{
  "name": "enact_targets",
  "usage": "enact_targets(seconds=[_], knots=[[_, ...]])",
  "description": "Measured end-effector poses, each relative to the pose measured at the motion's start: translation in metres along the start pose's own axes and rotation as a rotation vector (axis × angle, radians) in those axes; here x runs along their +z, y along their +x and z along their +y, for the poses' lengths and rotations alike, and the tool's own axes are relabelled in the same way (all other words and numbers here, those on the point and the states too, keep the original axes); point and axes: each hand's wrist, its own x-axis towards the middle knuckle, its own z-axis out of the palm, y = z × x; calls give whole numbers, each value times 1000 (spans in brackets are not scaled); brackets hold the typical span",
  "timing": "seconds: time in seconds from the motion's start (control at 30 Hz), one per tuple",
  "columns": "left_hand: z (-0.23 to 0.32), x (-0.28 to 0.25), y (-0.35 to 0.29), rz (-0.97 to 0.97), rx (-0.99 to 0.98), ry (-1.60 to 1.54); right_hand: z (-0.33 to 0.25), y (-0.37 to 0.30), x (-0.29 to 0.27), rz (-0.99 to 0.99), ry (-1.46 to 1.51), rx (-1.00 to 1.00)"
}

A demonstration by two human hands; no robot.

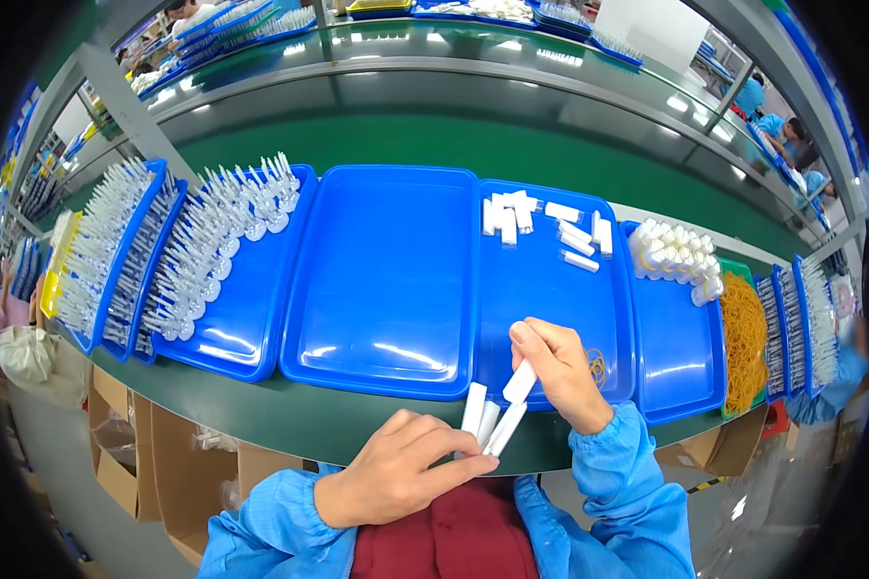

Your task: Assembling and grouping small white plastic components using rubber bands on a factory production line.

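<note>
My left hand (410,461) is closed around the lower ends of several slim white pieces (473,408), which stand up from its fingers at the near edge of the table. My right hand (562,374) pinches one white piece (519,382) between thumb and fingers, its lower end close to the others. Behind it, a blue tray (541,299) carries several more white pieces (508,224) scattered at its far end. A few yellow-orange rubber bands (597,369) lie in that tray beside my right wrist.
A bare blue tray (381,280) stands in the middle. Left of it, trays hold rows of clear stemmed plastic parts (198,261). To the right are bundled white cylinders (674,253), a green tray heaped with rubber bands (743,333) and stacked trays (809,323). Cardboard boxes (188,473) stand below.
</note>
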Motion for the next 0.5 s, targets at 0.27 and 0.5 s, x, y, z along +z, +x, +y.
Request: enact_targets(seconds=[0.27,0.5], knots=[[1,3,0,-42,4,8,7,-4,-4,-67,-186,-212],[4,0,2,-107,128,171,8,-2,-5,-78,-373,-509]])
